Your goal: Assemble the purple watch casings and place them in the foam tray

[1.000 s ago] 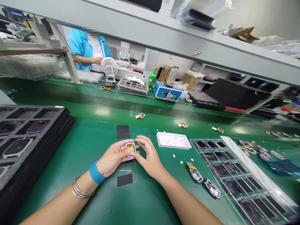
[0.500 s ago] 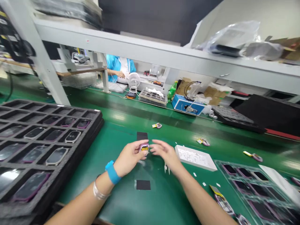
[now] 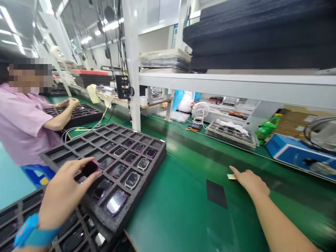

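Note:
My left hand (image 3: 63,190) pinches a small watch body (image 3: 90,168) with a dark face and purple rim, held just above the black foam tray (image 3: 154,145) at the left. Several watch bodies (image 3: 132,180) lie face up in the tray's pockets. My right hand (image 3: 250,182) stretches out over the green belt (image 3: 183,196), forefinger extended, its tip at a small yellow-tabbed part (image 3: 232,176) lying on the belt. A black square pad (image 3: 216,193) lies on the belt just left of that hand.
A person in a pink top (image 3: 23,122) works at another black tray (image 3: 78,113) at the far left. A blue box (image 3: 296,154), a white fan (image 3: 201,110), a parts tray (image 3: 231,134) and a person in blue (image 3: 185,101) are across the belt. A white post (image 3: 133,70) carries the overhead shelf (image 3: 236,85).
My view swung left. My left hand carried the watch body from the belt over to the foam tray, and my right hand let go of it and reached out to a part on the belt.

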Available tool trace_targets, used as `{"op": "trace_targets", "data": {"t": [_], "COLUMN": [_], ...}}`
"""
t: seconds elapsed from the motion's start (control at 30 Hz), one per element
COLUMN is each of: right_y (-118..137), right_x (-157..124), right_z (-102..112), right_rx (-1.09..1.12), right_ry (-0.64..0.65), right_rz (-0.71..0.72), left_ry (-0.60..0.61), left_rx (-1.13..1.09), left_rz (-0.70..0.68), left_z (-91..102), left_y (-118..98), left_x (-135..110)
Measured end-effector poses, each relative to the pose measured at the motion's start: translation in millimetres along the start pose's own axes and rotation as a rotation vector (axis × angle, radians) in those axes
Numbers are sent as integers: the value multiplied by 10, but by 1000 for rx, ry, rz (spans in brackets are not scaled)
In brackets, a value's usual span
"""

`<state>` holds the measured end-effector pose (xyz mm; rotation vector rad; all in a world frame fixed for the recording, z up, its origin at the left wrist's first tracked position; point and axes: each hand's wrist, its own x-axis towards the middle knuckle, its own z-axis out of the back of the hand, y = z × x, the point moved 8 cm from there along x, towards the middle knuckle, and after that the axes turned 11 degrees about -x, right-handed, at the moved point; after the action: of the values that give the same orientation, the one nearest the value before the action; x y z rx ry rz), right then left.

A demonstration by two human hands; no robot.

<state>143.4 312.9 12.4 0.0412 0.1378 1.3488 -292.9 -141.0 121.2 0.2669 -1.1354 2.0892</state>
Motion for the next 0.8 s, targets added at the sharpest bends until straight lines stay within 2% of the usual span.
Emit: {"op": "trace_targets", "data": {"t": [0.07, 0.17, 0.27, 0.37, 0.5, 0.57, 0.63, 0.73, 0.8], "right_y": [56, 129, 136, -8, -372, -614, -818, -1020, -1090], "right_x": [68, 120, 29, -266, -885, -1189, -1433, -1659, -1727], "right_z": [-44, -78, 65, 317, 583, 612, 530, 248, 29], "right_rx": [-34, -45, 76, 340, 765, 1036, 1290, 1535, 1639], "right_ry": [1, 17, -108, -272, -339, -284, -149, 95, 211], "right_rz": [6, 97, 218, 282, 349, 335, 292, 166, 68], "left_ry": [40, 158, 277, 347, 273, 243, 215, 191, 196], "left_rx": [157, 247, 351, 395, 371, 323, 271, 242, 239], "left_rz": [8, 67, 159, 174, 166, 181, 212, 246, 234], "left_z": [8, -152, -376, -525, -491, -467, -451, -457, -477], "left_y": [234, 596, 935, 1105, 1129, 1129, 1153, 1208, 1220], "left_x": [252, 631, 918, 1041, 1041, 1024, 1022, 1037, 1043]}}
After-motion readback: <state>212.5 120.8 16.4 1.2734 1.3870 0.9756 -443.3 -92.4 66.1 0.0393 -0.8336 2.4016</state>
